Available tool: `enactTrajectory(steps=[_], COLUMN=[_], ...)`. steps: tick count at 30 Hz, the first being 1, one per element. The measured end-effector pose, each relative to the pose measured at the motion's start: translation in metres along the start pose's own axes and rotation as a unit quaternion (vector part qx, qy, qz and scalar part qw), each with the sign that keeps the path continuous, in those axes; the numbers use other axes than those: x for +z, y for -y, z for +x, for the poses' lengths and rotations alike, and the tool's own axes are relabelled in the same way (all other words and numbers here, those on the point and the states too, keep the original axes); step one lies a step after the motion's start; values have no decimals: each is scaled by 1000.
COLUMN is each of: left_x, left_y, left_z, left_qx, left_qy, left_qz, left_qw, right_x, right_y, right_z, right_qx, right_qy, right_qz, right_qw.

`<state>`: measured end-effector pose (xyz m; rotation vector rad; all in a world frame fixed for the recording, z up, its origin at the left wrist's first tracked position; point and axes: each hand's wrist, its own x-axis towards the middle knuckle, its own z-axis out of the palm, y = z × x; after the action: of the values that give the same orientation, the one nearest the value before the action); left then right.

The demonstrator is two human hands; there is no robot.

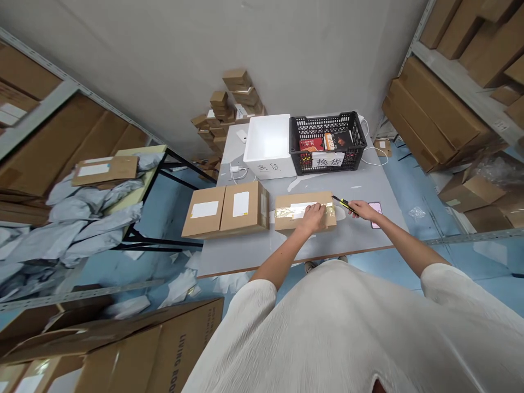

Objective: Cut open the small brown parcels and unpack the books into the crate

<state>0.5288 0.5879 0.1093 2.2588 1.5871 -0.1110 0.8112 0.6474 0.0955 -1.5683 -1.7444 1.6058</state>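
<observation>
A brown cardboard box (303,198) wrapped in shiny clear tape lies on the grey table in front of me, with a white label on top. My left hand (314,218) rests on the top of this box, near its right end, fingers lying against the tape and label. My right hand (362,209) is closed around a yellow-and-black utility knife (345,203). Its tip points left and sits close to the box's right end; whether it touches the cardboard I cannot tell. A phone (375,215) with a lit screen lies partly under my right wrist.
Two labelled boxes (207,209) (240,205) stand side by side at the table's left. Behind are a white foam bin (270,169) and a black crate (357,158) holding books (341,141). Parcels (94,218) fill a left side table; stacked cartons (440,114) line the right.
</observation>
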Motion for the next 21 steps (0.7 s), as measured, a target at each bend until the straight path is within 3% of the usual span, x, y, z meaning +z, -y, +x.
enactTrajectory(steps=[6,11,18,21], left_x=[0,3,3,2], left_y=[-1,-2,-3,-3], left_z=[2,3,-1,-3], left_qx=[-8,-2,-7,-7], left_qy=[-4,-12,-19,-20], left_qz=[-8,-7,-3,2], left_qw=[1000,1000,1000,1000], right_x=[-26,-38,-33,-28], right_y=[9,15,23,25], right_z=[4,19,54,65], right_qx=[-11,-97,-189,-205], right_qy=[63,64,41,39], right_qz=[-77,-238,-410,-417], right_qw=[995,964,891,885])
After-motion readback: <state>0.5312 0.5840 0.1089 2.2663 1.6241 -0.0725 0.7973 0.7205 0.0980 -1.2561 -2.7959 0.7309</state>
